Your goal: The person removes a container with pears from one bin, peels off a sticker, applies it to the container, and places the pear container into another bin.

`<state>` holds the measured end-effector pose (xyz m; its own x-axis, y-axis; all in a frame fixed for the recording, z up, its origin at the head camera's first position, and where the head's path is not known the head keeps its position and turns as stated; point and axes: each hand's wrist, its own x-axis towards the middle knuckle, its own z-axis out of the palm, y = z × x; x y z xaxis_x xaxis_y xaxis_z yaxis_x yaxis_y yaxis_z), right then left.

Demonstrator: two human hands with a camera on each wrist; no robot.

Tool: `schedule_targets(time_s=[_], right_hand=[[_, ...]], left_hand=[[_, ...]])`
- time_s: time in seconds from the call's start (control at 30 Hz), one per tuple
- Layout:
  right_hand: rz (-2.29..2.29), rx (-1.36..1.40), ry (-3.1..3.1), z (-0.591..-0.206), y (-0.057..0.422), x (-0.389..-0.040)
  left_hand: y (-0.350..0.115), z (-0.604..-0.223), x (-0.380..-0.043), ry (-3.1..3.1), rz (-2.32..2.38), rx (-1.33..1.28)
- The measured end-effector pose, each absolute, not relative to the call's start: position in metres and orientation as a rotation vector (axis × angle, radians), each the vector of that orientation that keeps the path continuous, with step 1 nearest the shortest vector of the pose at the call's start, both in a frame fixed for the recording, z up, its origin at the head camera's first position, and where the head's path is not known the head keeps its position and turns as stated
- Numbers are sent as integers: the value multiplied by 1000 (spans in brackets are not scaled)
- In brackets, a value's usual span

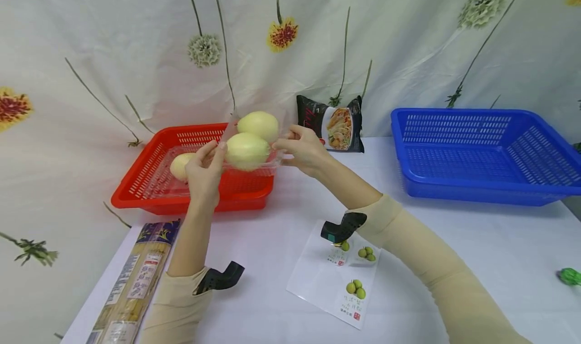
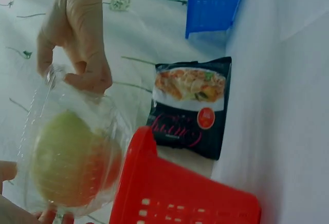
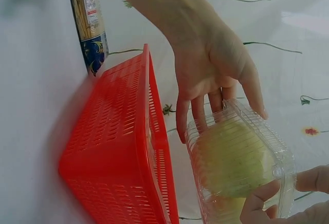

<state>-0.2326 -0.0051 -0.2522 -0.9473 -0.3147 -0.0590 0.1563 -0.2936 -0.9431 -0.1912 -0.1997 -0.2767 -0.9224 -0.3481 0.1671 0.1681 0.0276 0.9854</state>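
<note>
The box (image 2: 105,116) I hold is clear, thin plastic, glossy and ribbed, over melons (image 1: 247,151) with smooth skins of a soft, waxy sheen. Around me, the red basket (image 1: 240,203) and the blue basket (image 1: 481,188) are hard, smooth plastic with perforated walls, while the packet (image 1: 333,124) is crinkled, shiny film and the noodle pack (image 1: 136,283) is glossy, see-through wrap. My sleeve (image 1: 417,253) is matt cloth, the backdrop (image 1: 150,46) creased fabric with a faint sheen, and the sheet (image 1: 313,278) slick, paper or plastic, I can't tell.
</note>
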Motion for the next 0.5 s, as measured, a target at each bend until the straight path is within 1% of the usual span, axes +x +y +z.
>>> schedule_targets(time_s=[0.2, 0.5], right_hand=[[-2362, -207, 1607, -255, 14, -226], [-2386, -219, 1628, -259, 44, -217]], left_hand=[[-171, -287, -192, -1724, -2094, 112], [-138, -296, -194, -1621, -2249, 15]])
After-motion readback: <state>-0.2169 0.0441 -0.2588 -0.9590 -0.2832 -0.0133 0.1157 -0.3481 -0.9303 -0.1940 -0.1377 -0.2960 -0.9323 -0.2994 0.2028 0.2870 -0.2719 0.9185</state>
